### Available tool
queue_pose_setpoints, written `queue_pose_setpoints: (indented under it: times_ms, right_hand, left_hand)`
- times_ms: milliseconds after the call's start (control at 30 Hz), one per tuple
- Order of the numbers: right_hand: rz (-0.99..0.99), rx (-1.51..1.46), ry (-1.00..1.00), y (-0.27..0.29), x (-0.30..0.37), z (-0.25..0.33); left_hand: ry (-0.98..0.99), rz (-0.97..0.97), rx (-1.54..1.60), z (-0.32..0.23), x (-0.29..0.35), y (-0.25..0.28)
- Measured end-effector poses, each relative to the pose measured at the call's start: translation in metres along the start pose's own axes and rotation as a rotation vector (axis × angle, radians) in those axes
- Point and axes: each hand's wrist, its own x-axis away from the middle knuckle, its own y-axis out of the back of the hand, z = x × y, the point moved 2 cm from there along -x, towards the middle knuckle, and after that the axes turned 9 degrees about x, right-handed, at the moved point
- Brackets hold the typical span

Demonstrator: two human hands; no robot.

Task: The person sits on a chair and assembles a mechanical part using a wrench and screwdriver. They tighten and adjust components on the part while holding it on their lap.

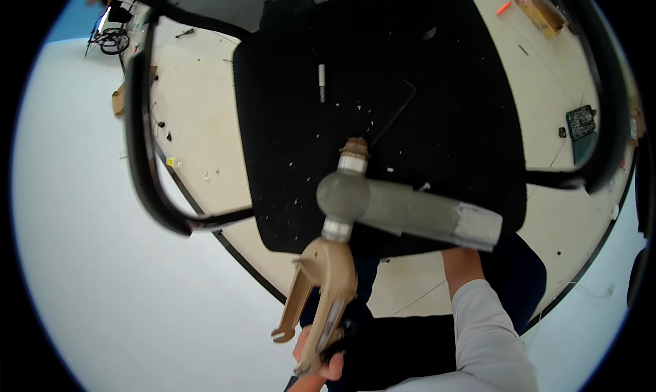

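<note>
A tan two-legged fork is joined to a grey head tube with a thick frame tube branching right from it. The assembly rests over the near part of the black chair seat, with the fork pointing toward me. My left hand is closed around the lower end of one fork leg, beside a black part I cannot make out. My right hand reaches up under the pale end of the frame tube; its fingers are hidden. On the seat lie an L-shaped hex key and a silver bit.
Black armrests curve up on both sides of the seat. White crumbs dot the fabric. On the floor at right lie a dark green case and a cardboard box. A wheelchair-like item with wheels stands far left.
</note>
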Motion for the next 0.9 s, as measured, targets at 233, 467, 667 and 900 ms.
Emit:
queue_pose_setpoints:
  times_ms: [233,467,667,900]
  right_hand:
    - [0.082,-0.012,-0.062,-0.031,-0.036,-0.018]
    - [0.045,-0.094,-0.072,-0.026,0.007,-0.017]
    - [-0.076,-0.366,-0.035,0.008,0.131,0.039]
    - [-0.093,-0.346,0.103,0.129,0.232,0.069]
  left_hand:
    - [0.036,0.187,0.194,-0.011,-0.022,-0.007]
    - [0.188,0.256,0.087,-0.008,0.005,0.008]
    - [-0.154,0.104,0.199,-0.021,-0.022,-0.022]
    - [-0.378,-0.047,0.413,-0.011,-0.014,-0.023]
